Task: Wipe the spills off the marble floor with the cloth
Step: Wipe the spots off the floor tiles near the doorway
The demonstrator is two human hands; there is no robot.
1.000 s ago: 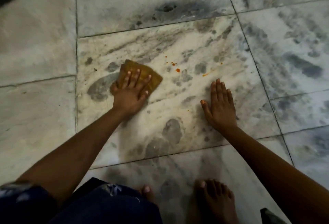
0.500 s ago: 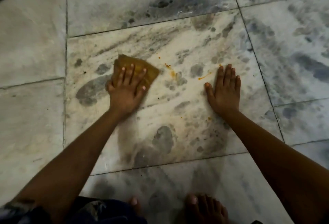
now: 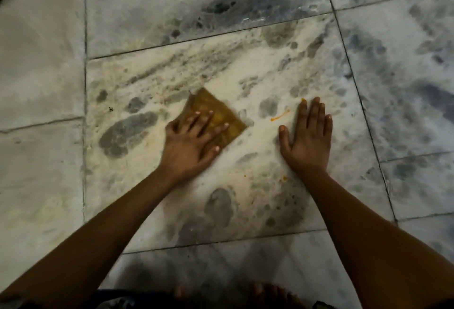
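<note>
My left hand [image 3: 190, 143] lies flat on the cloth [image 3: 221, 117], fingers straight and slightly spread, palm pressing down on its near corner; nothing is pinched or curled round it. My right hand [image 3: 308, 140] is flat on the bare marble floor [image 3: 245, 75], fingers straight and close together, thumb out to the side, apparently serving as a brace.

The cloth is a small mustard-yellow square, lying flat near the middle of the pale tile, its far corner pointing away from me. It looks thin, soft and light, with a frayed thread at the top corner. I judge it will bunch or fold if pushed from one edge only, so the hold should be a broad flat palm over its centre, with the fingers spread toward the leading edge. It appears damp or stained, so it should slide readily on polished marble; downward pressure matters more than grip.

An orange streak [image 3: 280, 115] lies between the cloth and the right hand, just beside the right fingers. A small orange dot [image 3: 303, 99] sits near the right fingertips. Two more orange specks [image 3: 284, 177] lie near the right wrist. These remain unwiped.

Bare toes [image 3: 255, 289] show at the bottom edge.
</note>
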